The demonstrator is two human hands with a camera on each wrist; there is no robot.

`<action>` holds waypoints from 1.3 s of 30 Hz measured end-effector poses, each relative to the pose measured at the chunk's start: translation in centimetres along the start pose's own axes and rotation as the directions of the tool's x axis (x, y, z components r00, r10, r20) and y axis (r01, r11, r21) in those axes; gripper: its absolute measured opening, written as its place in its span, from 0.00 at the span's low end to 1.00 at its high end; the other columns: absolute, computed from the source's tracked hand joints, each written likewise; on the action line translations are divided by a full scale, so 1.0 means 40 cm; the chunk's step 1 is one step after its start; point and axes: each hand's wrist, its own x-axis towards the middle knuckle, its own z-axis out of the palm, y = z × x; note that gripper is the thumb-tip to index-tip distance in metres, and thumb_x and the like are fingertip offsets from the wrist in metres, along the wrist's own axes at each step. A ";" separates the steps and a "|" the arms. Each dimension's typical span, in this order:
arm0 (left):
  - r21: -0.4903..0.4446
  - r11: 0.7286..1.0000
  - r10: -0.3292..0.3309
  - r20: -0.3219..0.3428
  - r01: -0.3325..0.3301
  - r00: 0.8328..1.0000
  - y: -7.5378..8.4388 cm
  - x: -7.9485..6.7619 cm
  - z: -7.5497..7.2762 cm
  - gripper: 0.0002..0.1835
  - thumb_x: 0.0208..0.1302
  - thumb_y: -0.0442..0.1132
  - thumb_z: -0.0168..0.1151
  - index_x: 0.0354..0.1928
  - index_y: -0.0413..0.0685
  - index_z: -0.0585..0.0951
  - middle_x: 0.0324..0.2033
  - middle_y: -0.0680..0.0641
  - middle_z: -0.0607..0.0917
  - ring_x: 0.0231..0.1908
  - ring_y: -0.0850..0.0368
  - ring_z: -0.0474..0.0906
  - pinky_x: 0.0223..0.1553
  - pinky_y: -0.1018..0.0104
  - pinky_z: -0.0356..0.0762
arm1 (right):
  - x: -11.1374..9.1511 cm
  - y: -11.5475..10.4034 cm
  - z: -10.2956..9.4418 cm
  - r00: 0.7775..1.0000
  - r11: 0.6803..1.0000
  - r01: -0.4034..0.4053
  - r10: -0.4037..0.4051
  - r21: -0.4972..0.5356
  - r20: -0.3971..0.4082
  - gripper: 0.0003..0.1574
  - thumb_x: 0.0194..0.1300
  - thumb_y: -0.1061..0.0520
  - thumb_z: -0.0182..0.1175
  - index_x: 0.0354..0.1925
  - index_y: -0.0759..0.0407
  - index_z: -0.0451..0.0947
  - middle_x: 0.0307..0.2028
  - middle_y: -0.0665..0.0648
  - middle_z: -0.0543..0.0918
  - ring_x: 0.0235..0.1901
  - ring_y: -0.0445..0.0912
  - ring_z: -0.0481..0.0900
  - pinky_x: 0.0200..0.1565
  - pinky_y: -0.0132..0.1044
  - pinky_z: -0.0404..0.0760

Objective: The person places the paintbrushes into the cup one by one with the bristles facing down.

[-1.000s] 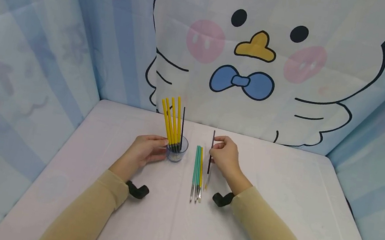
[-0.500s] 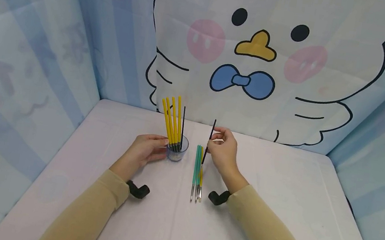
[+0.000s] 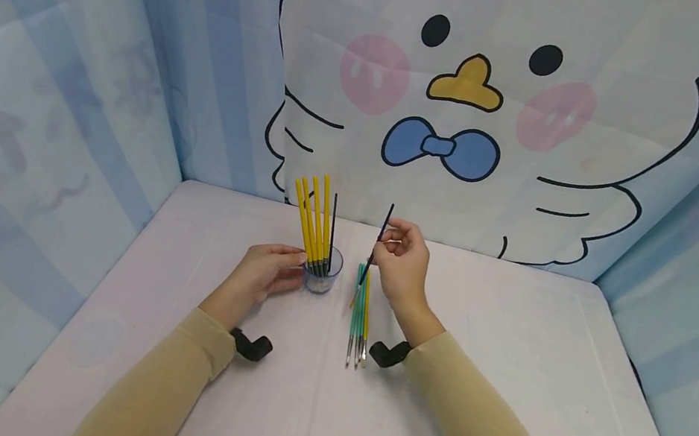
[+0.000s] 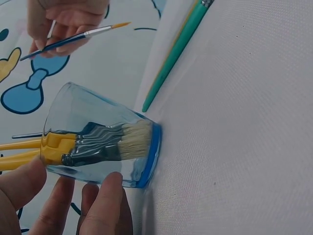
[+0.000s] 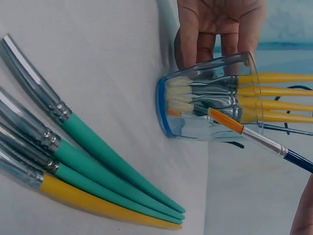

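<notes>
Between the fingers of my right hand point(image 3: 404, 264) is a slim dark-handled paintbrush point(image 3: 377, 241), pinched and tilted, its orange bristles pointing down. It overlaps the loose brushes in the head view. A clear cup with a blue base point(image 3: 318, 283) stands left of it. The cup holds several yellow-handled brushes point(image 3: 314, 224), bristles down, and one thin dark brush point(image 3: 333, 223). My left hand point(image 3: 260, 272) rests its fairly straight fingers against the cup's left side, thumb near the rim. Three teal brushes point(image 5: 117, 166) and one yellow brush point(image 5: 98, 203) lie side by side on the table.
White cloth covers the table point(image 3: 268, 402). Behind it hangs a curtain point(image 3: 356, 174) with a cartoon bird print, close to the table's back edge. Black wrist mounts point(image 3: 250, 346) stick out from both sleeves.
My right hand has raised the dark paintbrush from beside the loose brushes and brought it leftward, tilting it toward the cup. My left hand and the cup stay in place.
</notes>
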 end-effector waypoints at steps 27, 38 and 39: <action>-0.010 1.000 0.007 0.002 -0.007 1.000 -0.003 0.004 -0.004 0.20 0.74 0.37 0.70 0.64 0.37 0.82 0.60 0.39 0.85 0.56 0.47 0.86 0.60 0.54 0.90 | 0.028 -0.053 0.050 0.994 0.983 0.098 -0.091 0.153 -0.053 0.27 0.68 0.77 0.61 0.63 0.66 0.74 0.41 0.54 0.79 0.38 0.44 0.82 0.40 0.39 0.95; -0.019 1.000 0.002 -0.001 -0.002 1.000 -0.005 0.008 -0.005 0.21 0.74 0.36 0.70 0.65 0.37 0.82 0.62 0.38 0.85 0.57 0.46 0.86 0.60 0.54 0.90 | 0.036 -0.050 0.073 0.996 0.983 0.084 -0.076 0.166 -0.050 0.28 0.69 0.77 0.60 0.65 0.68 0.71 0.43 0.56 0.78 0.39 0.46 0.80 0.39 0.36 0.93; -0.017 1.000 0.001 -0.001 -0.001 1.000 -0.005 0.008 -0.005 0.21 0.74 0.36 0.70 0.65 0.37 0.82 0.62 0.38 0.85 0.57 0.46 0.86 0.60 0.54 0.90 | 0.036 -0.049 0.074 0.996 0.983 0.085 -0.079 0.163 -0.047 0.28 0.69 0.77 0.60 0.65 0.68 0.71 0.43 0.56 0.77 0.39 0.46 0.80 0.39 0.36 0.94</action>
